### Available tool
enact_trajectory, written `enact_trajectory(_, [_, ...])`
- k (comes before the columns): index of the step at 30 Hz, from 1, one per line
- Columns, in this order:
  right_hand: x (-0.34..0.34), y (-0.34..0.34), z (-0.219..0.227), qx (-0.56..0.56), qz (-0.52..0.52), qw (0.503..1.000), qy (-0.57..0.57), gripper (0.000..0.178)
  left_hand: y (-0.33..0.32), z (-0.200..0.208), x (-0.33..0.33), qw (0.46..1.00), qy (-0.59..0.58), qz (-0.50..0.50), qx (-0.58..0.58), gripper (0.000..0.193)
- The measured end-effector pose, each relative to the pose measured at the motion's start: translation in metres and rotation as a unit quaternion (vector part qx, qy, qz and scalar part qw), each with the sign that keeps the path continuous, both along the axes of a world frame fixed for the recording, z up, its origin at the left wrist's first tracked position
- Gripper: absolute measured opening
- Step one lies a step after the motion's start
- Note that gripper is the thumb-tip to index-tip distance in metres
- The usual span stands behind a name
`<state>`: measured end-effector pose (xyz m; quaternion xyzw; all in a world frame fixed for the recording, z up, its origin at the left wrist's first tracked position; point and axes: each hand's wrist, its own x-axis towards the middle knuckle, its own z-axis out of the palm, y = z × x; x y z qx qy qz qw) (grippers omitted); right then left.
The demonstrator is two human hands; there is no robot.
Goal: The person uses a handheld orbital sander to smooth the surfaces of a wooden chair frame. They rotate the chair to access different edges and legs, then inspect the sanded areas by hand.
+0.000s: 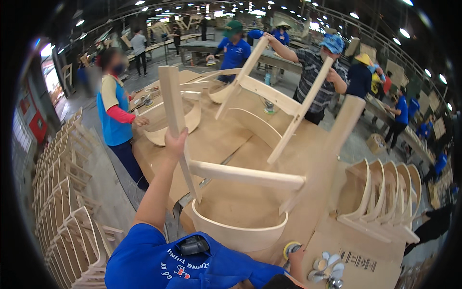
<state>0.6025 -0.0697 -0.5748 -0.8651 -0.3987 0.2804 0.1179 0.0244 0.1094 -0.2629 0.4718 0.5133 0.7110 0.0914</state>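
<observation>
Pale wooden chair frame [248, 174] is on the brown-covered table [310, 219], posts sticking up. Left hand [176, 141] has its fingers wrapped snugly round the frame's left post. Right hand [297, 256], just off the frame's near right side, is curled around a yellow-rimmed sander [290, 249]. Right of the frame there's a row of curved chair parts [378, 195]; beyond it, a plaid-shirted co-worker [318, 79] grips another frame [272, 94].

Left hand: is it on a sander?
No, the left hand has its grip on the upright post of a pale wooden frame.
</observation>
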Motion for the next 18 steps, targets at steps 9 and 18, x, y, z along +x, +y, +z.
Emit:
enact_trajectory(9, [-0.05,0.131,0.174,0.495,0.121,0.824,0.248,0.076,-0.042,0.0,0.011,0.999,0.005,-0.019,-0.034,0.03])
enact_trajectory(18, [-0.094,0.159,0.295,0.597,0.05,0.796,0.09,0.05,-0.086,0.017,-0.001,0.997,0.073,-0.008,-0.003,0.027])
